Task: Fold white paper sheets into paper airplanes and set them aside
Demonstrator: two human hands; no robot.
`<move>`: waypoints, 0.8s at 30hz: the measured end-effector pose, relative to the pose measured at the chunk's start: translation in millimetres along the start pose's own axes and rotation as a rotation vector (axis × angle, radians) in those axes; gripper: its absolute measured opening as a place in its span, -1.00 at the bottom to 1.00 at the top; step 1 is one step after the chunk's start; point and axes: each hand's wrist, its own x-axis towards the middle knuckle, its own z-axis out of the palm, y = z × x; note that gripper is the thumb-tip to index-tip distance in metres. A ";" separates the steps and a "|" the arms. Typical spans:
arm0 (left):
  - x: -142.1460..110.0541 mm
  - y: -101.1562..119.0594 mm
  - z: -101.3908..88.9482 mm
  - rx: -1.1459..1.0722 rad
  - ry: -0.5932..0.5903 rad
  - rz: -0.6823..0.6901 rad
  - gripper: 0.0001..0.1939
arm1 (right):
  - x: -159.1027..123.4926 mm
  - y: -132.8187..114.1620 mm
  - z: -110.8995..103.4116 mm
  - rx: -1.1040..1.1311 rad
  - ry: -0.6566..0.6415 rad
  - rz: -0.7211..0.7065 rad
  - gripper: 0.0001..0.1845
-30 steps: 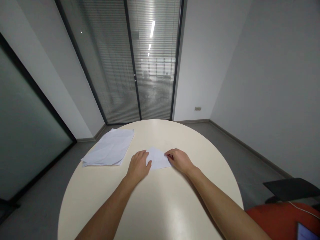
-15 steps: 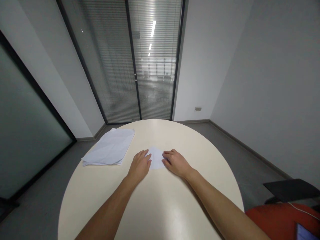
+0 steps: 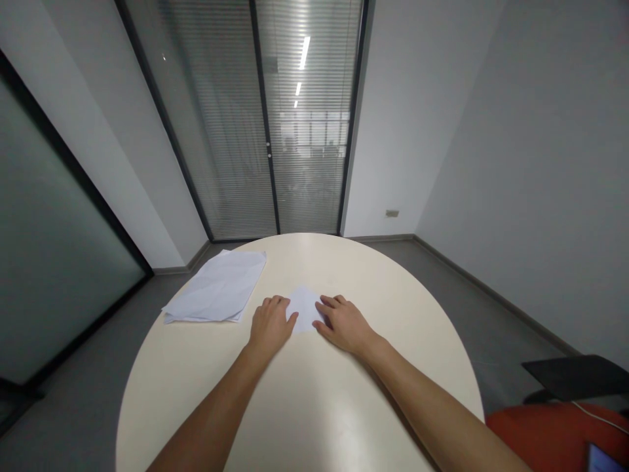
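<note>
A small folded sheet of white paper (image 3: 303, 308) lies flat on the round cream table (image 3: 299, 406), its top narrowing to a point. My left hand (image 3: 270, 324) rests over its left edge, thumb stretched onto the paper and fingers apart. On the other side, my right hand (image 3: 341, 323) lies over the right edge with its fingers spread and thumb out. Both side edges of the paper are hidden beneath the hands.
A stack of white paper sheets (image 3: 219, 288) lies at the table's far left. Right of the table stand a red chair seat (image 3: 545, 432) and a black armrest (image 3: 577, 375). Behind the table are a glass door with blinds (image 3: 236, 151) and a wall socket (image 3: 392, 214).
My right hand has gone from pinching the paper's right edge to lying spread over it, slightly further left. The left hand stays on the left edge.
</note>
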 end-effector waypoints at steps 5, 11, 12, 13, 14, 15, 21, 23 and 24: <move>2.2 -10.9 -4.0 0.021 -0.006 -0.064 -0.66 | 0.1 4.6 1.0 0.007 0.003 0.029 -0.61; 4.3 -23.1 -0.2 0.002 0.004 -0.094 -0.59 | 0.4 9.5 2.5 0.021 0.013 0.011 -0.62; 5.0 -24.9 0.2 -0.006 0.004 -0.091 -0.60 | 0.5 10.2 2.5 0.023 0.015 0.015 -0.62; 5.7 -26.6 0.5 -0.012 0.004 -0.087 -0.62 | 0.5 10.8 2.5 0.024 0.016 0.020 -0.62; 6.5 -28.1 0.7 -0.018 0.005 -0.082 -0.63 | 0.5 11.4 2.3 0.027 0.017 0.025 -0.62; 7.4 -29.5 0.8 -0.023 0.007 -0.078 -0.64 | 0.4 11.8 2.1 0.030 0.016 0.028 -0.62; 11.7 -36.2 3.6 -0.054 0.013 -0.062 -0.72 | 0.3 12.7 1.1 0.042 0.009 0.033 -0.63; 12.4 -38.2 5.7 -0.060 0.028 -0.053 -0.76 | 0.6 13.3 1.3 0.040 0.009 0.028 -0.63; 12.7 -39.1 6.8 -0.065 0.035 -0.052 -0.77 | 0.8 13.7 1.5 0.040 0.009 0.026 -0.63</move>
